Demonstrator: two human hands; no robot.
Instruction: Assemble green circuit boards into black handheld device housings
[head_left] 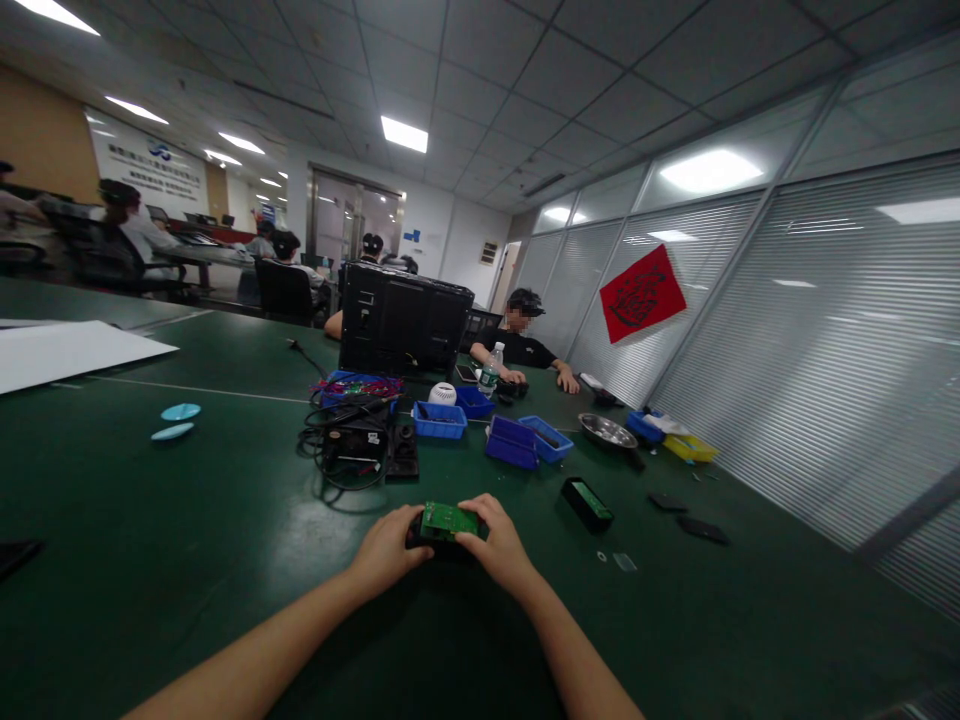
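A green circuit board [448, 519] sits on top of a black plastic housing [442, 543] near the front of the table. My left hand [390, 545] grips the housing's left end, thumb in front and fingers behind. With thumb and fingers bent over its right end, my right hand [496, 540] holds the circuit board. How far the board sits inside the housing is hidden. To the right lies another black housing [577, 507] with a green board in it. Near that are a small white ring [601, 556] and a clear plastic piece [625, 562].
Blue bins [439, 421], a cable-wrapped black box [352, 442] and a monitor's back [401, 322] stand ahead. A metal bowl [607, 432], a yellow tray [690, 448] and flat black pieces [703, 529] lie right. Light-blue pieces [180, 412] lie left. Across the table sits a person [525, 345].
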